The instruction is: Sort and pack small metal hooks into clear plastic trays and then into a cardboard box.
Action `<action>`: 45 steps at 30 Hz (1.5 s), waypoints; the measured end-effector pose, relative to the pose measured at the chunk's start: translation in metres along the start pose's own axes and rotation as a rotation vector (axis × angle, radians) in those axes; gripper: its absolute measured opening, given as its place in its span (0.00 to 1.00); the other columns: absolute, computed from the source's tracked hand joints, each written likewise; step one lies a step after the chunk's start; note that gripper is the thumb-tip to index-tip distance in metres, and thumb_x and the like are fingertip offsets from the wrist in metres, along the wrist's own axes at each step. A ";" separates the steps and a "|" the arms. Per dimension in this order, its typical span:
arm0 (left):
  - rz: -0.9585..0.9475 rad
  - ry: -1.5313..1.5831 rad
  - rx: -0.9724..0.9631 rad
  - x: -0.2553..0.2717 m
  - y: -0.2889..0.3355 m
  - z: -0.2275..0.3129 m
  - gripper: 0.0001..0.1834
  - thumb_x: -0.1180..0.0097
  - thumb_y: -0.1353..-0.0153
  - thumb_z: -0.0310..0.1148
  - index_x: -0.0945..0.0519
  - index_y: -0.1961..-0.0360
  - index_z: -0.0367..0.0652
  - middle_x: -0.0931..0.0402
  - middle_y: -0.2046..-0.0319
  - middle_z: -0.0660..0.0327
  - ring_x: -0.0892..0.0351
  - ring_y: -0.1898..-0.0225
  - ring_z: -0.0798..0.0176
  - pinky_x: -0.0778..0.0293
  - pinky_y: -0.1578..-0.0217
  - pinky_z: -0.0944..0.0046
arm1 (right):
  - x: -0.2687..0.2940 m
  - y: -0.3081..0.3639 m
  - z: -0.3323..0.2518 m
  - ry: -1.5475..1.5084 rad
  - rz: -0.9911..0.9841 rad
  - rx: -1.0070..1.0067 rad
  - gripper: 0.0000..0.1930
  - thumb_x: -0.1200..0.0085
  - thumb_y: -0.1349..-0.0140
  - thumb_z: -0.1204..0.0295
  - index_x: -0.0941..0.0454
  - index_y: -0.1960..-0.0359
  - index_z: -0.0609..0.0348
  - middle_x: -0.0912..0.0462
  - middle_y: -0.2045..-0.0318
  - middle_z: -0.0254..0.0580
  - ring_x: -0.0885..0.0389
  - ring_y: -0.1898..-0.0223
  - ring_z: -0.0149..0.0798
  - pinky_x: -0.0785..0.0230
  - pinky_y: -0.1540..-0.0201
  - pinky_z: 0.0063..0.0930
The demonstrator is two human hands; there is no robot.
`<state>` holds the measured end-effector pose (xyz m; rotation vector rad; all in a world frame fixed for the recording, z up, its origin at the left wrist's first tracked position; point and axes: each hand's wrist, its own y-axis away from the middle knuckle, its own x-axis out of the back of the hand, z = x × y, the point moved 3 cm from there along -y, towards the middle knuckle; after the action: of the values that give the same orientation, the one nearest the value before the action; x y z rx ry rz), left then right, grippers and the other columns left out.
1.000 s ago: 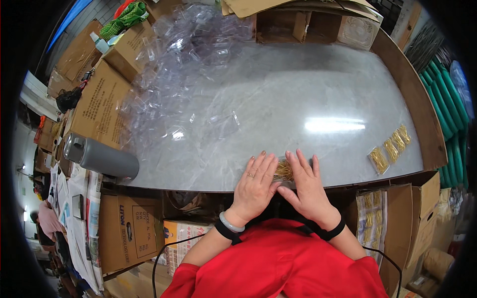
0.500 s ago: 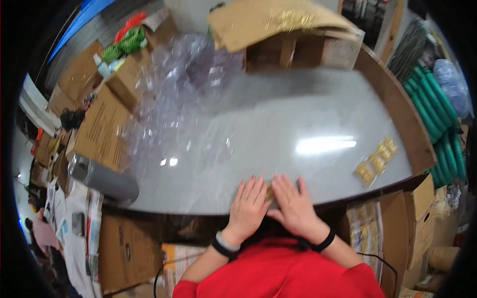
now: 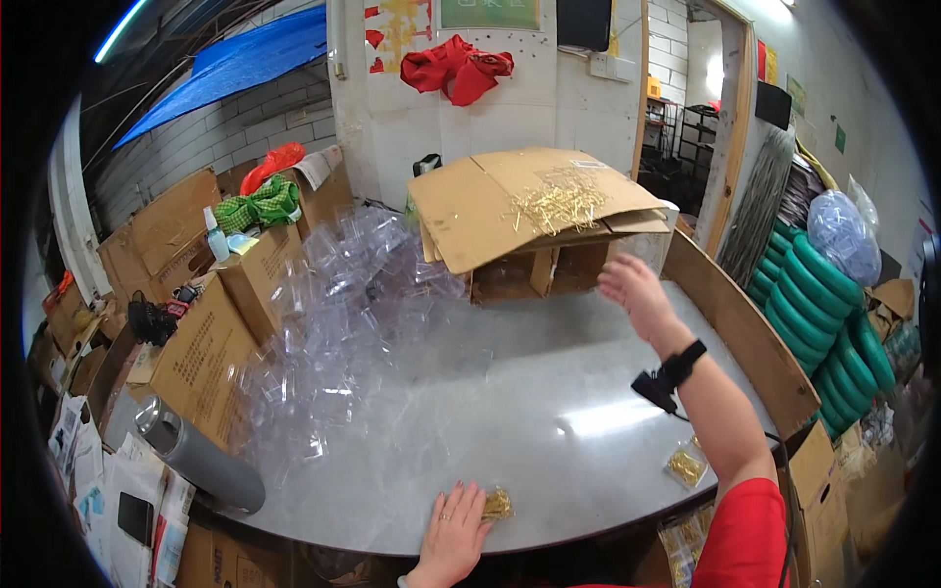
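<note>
My left hand lies flat near the table's front edge, fingers stretched out, its fingertips against a small clear packet of gold-coloured metal pieces. Stretched far forward, my right hand is in the air by the right end of a cardboard sheet; its fingers are somewhat apart and nothing shows in them. A loose heap of thin gold-coloured metal pieces lies on that sheet. Another clear packet of gold-coloured pieces rests on the table to the right, partly hidden by my right arm.
Many clear plastic boxes are heaped on the left of the grey table. A grey bottle leans at the front left. A wooden board edges the right side, with green coiled tubes beyond it.
My right hand has left the packet by my left hand and reached far forward toward the cardboard sheet. My left hand stays by the packet. The view has tilted up.
</note>
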<state>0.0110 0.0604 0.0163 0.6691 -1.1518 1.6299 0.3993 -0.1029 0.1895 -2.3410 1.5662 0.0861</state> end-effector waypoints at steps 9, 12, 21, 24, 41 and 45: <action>0.162 0.015 0.062 -0.006 0.003 0.009 0.25 0.44 0.33 0.34 0.28 0.38 0.31 0.30 0.38 0.39 0.34 0.34 0.34 0.37 0.33 0.42 | -0.034 -0.131 -0.016 1.405 -0.051 0.501 0.48 0.40 0.53 0.73 0.44 0.25 0.53 0.40 0.27 0.55 0.51 0.24 0.60 0.60 0.23 0.54; 0.173 0.029 0.065 -0.009 0.003 0.008 0.25 0.43 0.33 0.34 0.27 0.38 0.31 0.30 0.38 0.39 0.34 0.34 0.34 0.37 0.33 0.42 | -0.043 -0.137 -0.019 1.630 -0.106 0.475 0.57 0.38 0.58 0.76 0.54 0.22 0.41 0.41 0.26 0.52 0.56 0.22 0.59 0.69 0.24 0.65; 0.213 -0.033 0.071 -0.015 0.005 0.000 0.25 0.43 0.34 0.35 0.26 0.38 0.33 0.29 0.39 0.40 0.32 0.35 0.35 0.34 0.36 0.43 | -0.044 -0.094 0.000 1.595 -0.061 1.013 0.22 0.41 0.48 0.75 0.25 0.48 0.55 0.25 0.55 0.45 0.27 0.46 0.52 0.42 0.31 0.50; 0.232 -0.040 0.072 -0.017 0.005 -0.001 0.26 0.43 0.34 0.35 0.26 0.38 0.34 0.28 0.39 0.40 0.32 0.35 0.34 0.32 0.37 0.43 | -0.033 -0.071 0.017 1.555 -0.034 1.054 0.21 0.41 0.47 0.75 0.25 0.49 0.55 0.26 0.58 0.44 0.26 0.48 0.50 0.37 0.36 0.46; 0.236 -0.031 0.063 -0.016 0.001 0.005 0.25 0.44 0.33 0.34 0.27 0.38 0.32 0.29 0.40 0.38 0.33 0.35 0.32 0.34 0.36 0.42 | 0.018 0.002 0.076 1.625 -0.629 0.284 0.33 0.34 0.45 0.58 0.28 0.39 0.60 0.21 0.49 0.52 0.21 0.47 0.52 0.24 0.47 0.42; 0.249 -0.054 0.065 -0.019 0.002 0.004 0.25 0.44 0.34 0.35 0.27 0.39 0.32 0.29 0.40 0.38 0.33 0.35 0.32 0.34 0.36 0.42 | -0.006 -0.057 0.035 0.612 -0.315 0.013 0.43 0.32 0.40 0.59 0.40 0.29 0.68 0.18 0.53 0.49 0.18 0.54 0.36 0.22 0.53 0.30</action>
<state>0.0159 0.0487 0.0012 0.6338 -1.2659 1.8752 0.4534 -0.0676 0.1704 -2.7209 1.3797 -0.7748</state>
